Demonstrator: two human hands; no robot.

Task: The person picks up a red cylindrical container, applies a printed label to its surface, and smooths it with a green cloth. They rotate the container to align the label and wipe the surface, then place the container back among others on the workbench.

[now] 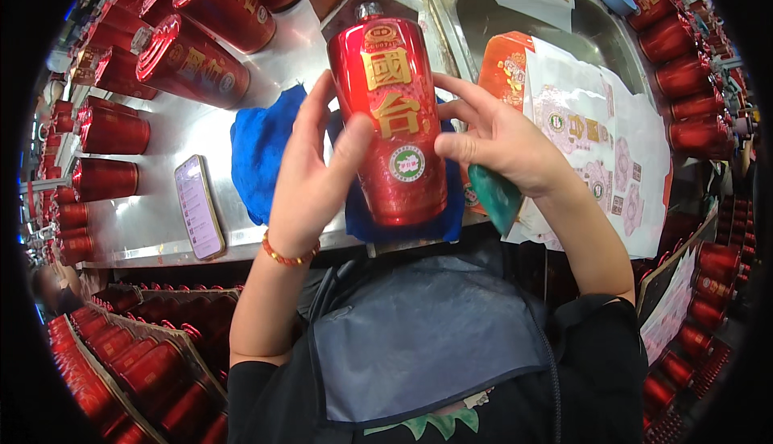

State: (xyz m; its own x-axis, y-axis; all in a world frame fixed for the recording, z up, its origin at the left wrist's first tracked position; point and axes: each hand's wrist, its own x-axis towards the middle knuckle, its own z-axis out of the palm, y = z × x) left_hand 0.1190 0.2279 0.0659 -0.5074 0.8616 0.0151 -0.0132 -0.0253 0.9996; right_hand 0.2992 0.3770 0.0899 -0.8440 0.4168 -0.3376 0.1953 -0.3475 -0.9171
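A red glossy bottle (407,190) with gold characters, a round green-and-white emblem and a silvery neck lies or leans in front of me on a blue cloth pad (362,223). My left hand (318,154) is curved around its left side, thumb resting on the front. On the other side, my right hand (511,142) has its thumb and forefinger at the bottle's edge. From beneath that palm sticks out a green, flat scraper (498,202), apparently kept in the curled lower fingers, which are partly hidden.
A blue cloth (258,154) and a phone (200,206) lie on the metal table (153,227) at left. White decal sheets (620,154) overlap an orange-red printed sheet (506,61) by the sink (483,9) at right. Red bottles (193,61) crowd both sides.
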